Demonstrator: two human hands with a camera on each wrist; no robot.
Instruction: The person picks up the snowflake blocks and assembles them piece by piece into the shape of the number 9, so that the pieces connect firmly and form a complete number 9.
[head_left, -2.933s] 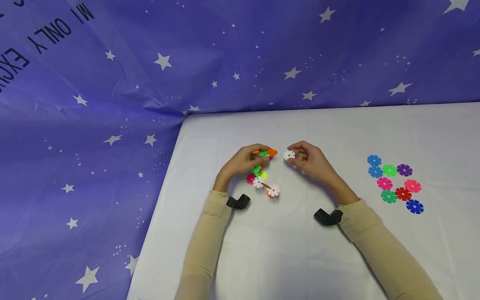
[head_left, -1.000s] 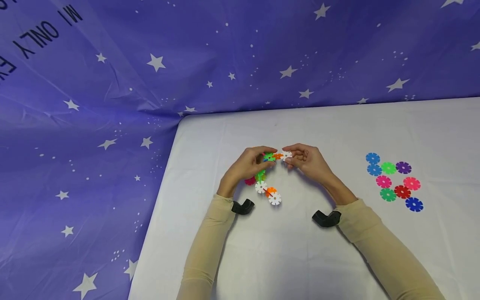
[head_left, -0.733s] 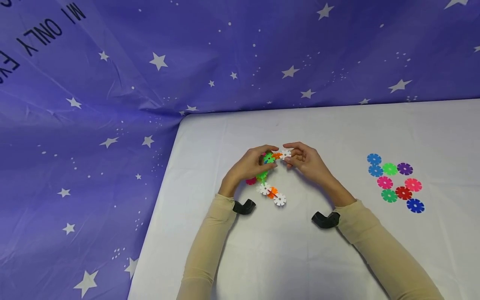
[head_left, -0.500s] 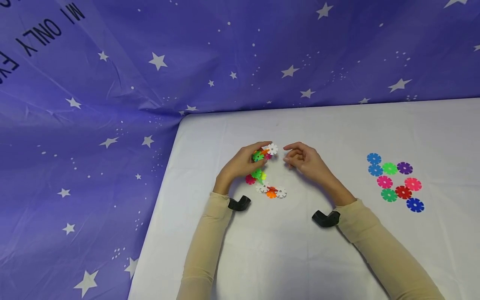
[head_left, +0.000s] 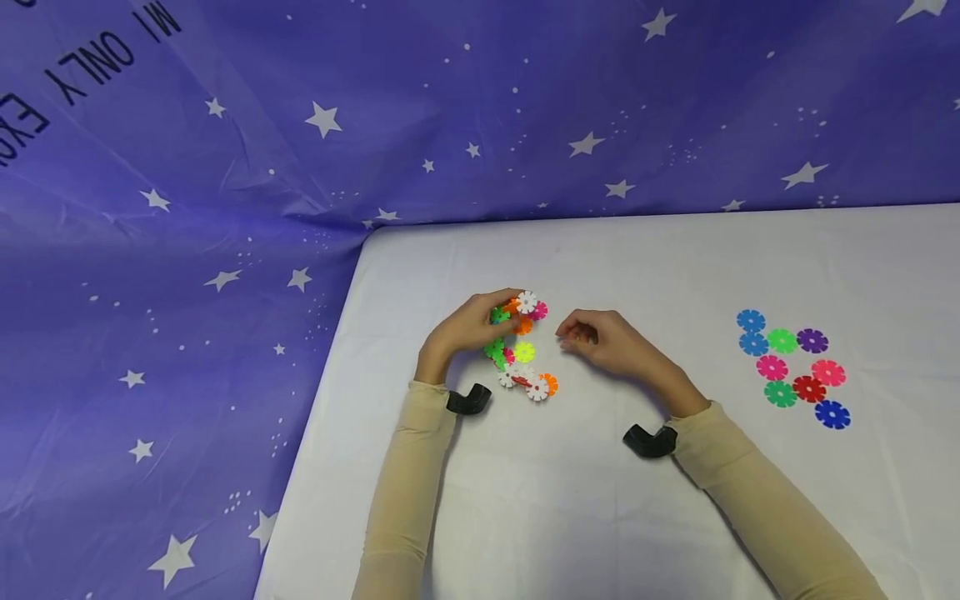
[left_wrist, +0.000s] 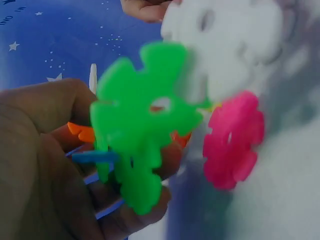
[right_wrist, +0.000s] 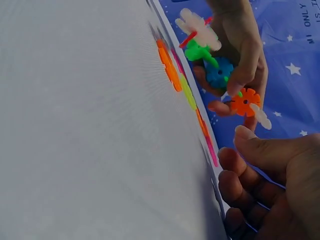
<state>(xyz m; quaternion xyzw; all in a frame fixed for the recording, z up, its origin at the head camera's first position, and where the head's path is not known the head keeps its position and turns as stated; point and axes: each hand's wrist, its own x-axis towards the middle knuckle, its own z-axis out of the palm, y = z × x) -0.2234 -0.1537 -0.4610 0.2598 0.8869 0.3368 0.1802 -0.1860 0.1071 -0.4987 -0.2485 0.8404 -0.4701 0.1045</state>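
In the head view my left hand (head_left: 467,327) grips a linked chain of notched plastic discs near its far end. A white disc (head_left: 527,302) tops the chain, and a yellow disc (head_left: 524,352) shows midway. The near end, with another white disc (head_left: 537,389), hangs or lies toward me. Close up in the left wrist view, a green disc (left_wrist: 135,105) stands by the curled fingers, beside a pink disc (left_wrist: 234,140). My right hand (head_left: 611,342), to the chain's right, holds nothing, its fingers loosely bent. The right wrist view shows a blue disc (right_wrist: 219,73) within the left hand.
Several loose notched discs lie at the right of the white-covered table (head_left: 570,500), among them a dark blue disc (head_left: 832,414) and a purple disc (head_left: 812,340). A purple star-printed cloth (head_left: 480,108) hangs behind and at the left.
The white disc my right hand pinched now sits on the chain's far end, released. My left hand has drawn the chain leftward. My right hand has moved slightly toward me.
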